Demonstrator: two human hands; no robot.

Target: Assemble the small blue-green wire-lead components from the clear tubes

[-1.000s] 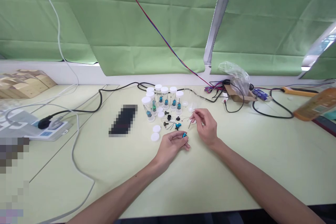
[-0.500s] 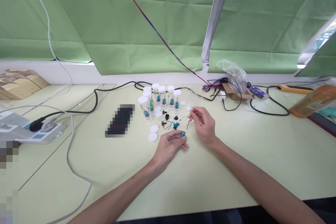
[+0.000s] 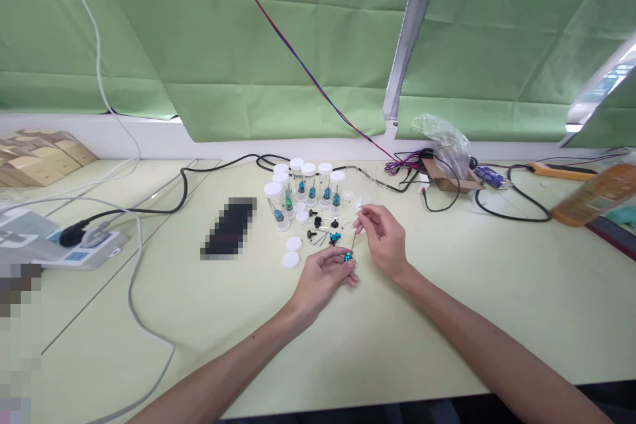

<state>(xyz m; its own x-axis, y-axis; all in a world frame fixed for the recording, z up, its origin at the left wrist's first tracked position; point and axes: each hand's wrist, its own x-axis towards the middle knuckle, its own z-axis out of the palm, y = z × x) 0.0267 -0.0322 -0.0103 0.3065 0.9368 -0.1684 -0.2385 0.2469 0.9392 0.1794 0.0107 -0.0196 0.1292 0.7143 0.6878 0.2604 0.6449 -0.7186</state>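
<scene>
Table point(image 3: 368, 344) — blue part point(image 3: 348, 257) — illegible bottle label point(image 3: 601, 201)

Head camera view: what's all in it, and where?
Capped jars: seven, clear, centre
Loose lids: at least four, white, centre
Loose fittings: two, blue, centre
Small parts: several, black, centre
Rod: one, grey, centre
Blurred slab: one, black, left
Power strip: one, white, left
Blocks: several, tan, left
Cables: several, mixed colours, throughout
Bag: one, clear, right
Box: one, brown, right
Bottle: one, orange, right
Curtains: several, green, behind
Table: one, pale green, below
Left hand: one, holding fitting
Right hand: one, holding rod
</scene>
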